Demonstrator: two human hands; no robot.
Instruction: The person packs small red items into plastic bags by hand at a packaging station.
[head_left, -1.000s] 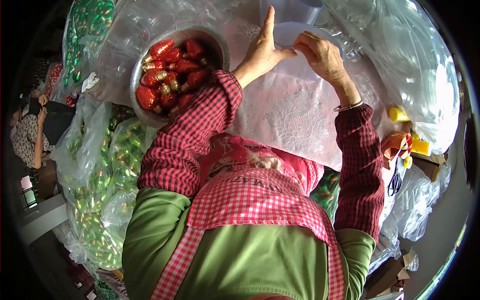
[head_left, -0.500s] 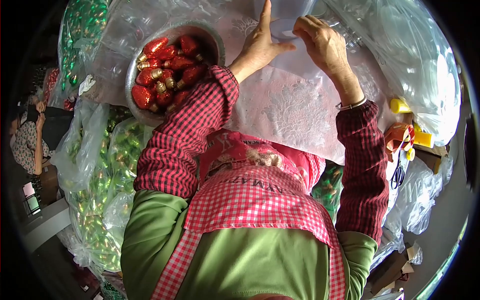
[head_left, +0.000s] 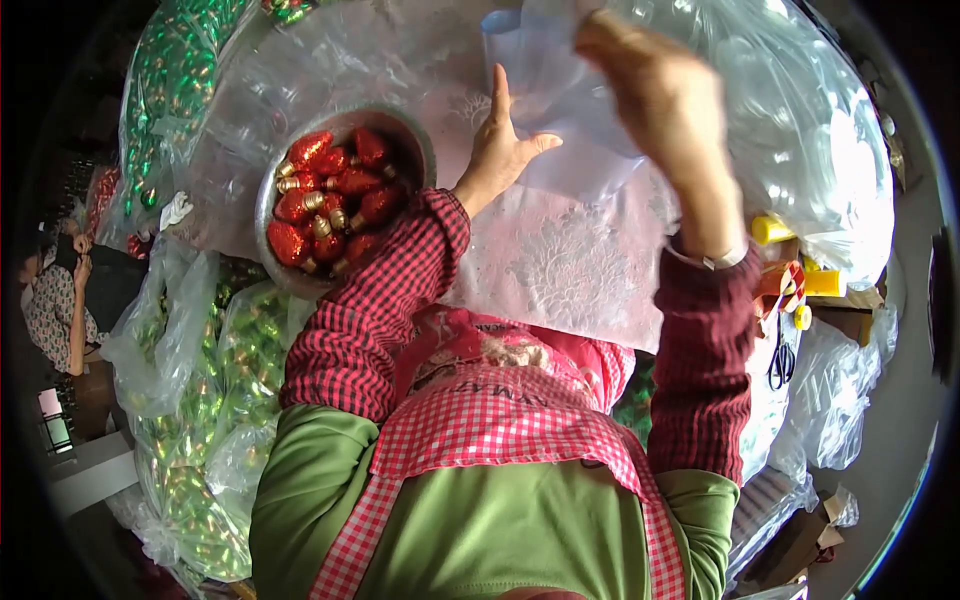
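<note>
Grip: right hand [head_left: 655, 95] pinching top of clear plastic bag [head_left: 560, 110], lifting it higher than half second ago; left hand [head_left: 500, 150] open, fingers flat against bag side, spreading thin glossy film above lace-patterned desk [head_left: 570, 270]. Bag mouth opening. Metal bowl [head_left: 425, 150] beside left hand holding red foil-wrapped pieces [head_left: 330, 200], crinkly, rounded.

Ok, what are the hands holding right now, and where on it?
A small clear plastic bag: the right hand grips its upper right edge, and the left hand lies flat against its left side.
</note>
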